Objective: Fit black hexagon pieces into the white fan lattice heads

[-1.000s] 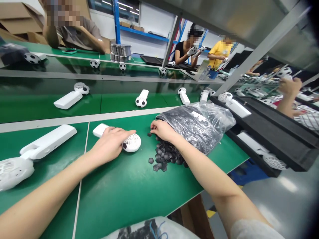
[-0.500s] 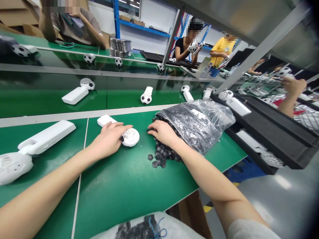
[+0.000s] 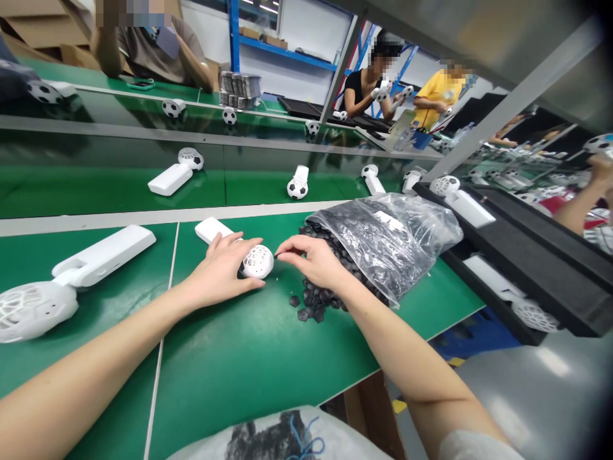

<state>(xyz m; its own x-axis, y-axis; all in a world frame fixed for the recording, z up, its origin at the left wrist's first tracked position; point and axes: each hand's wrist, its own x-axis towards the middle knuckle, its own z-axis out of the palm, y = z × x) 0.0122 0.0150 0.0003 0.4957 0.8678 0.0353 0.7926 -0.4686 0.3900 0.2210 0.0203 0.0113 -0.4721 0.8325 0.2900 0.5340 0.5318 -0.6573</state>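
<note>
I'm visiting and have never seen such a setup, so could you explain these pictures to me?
There is no machine here: these are a person's two bare hands, and every picture comes from one camera worn on that person's head, looking forward and down. On the green tabletop, the left hand holds a white device with an openwork ball end. The right hand has its grip closed on what looks like a small black piece near that ball. More black pieces lie heaped at a clear bag's mouth; another device lies to the left.
</note>
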